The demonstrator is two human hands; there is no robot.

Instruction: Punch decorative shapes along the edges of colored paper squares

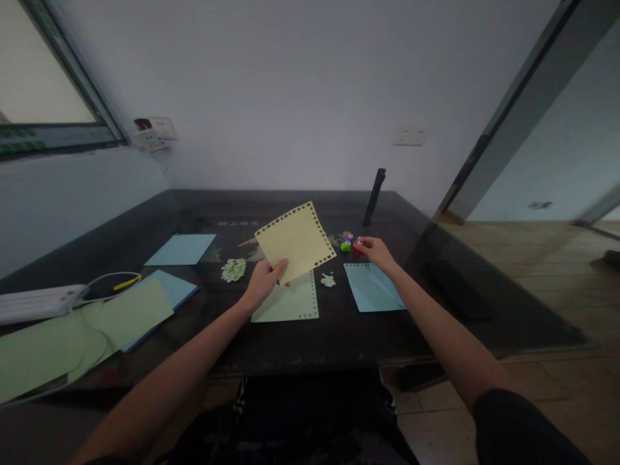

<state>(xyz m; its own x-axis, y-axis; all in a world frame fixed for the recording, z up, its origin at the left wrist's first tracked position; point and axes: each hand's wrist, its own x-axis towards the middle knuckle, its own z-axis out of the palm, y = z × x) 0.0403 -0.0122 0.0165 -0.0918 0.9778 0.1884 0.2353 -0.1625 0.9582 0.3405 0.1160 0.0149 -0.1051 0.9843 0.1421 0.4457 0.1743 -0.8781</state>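
My left hand [265, 279] pinches a yellow sheet of paper [294, 244] at its lower corner, holding it tilted above the table. Small dark cut-out shapes run along several of its edges. Beneath it lies a pale green sheet [285, 303], also with holes along its edges. My right hand [378, 252] has its fingers closed around a small red craft punch [357, 246] with cartoon eyes. Beside that stand a green punch [345, 247] and a purple punch [347, 237]. Just below my right hand rests a light blue sheet [372, 290] with holes along its top edge.
Paper cut-outs form a larger pile [233, 270] and a smaller pile [328, 279] on the dark table [232, 349]. Another blue sheet [181, 250] lies at left. Green sheets [130, 316], a white power strip [43, 303] and cable are nearer. A black upright object [374, 197] stands behind.
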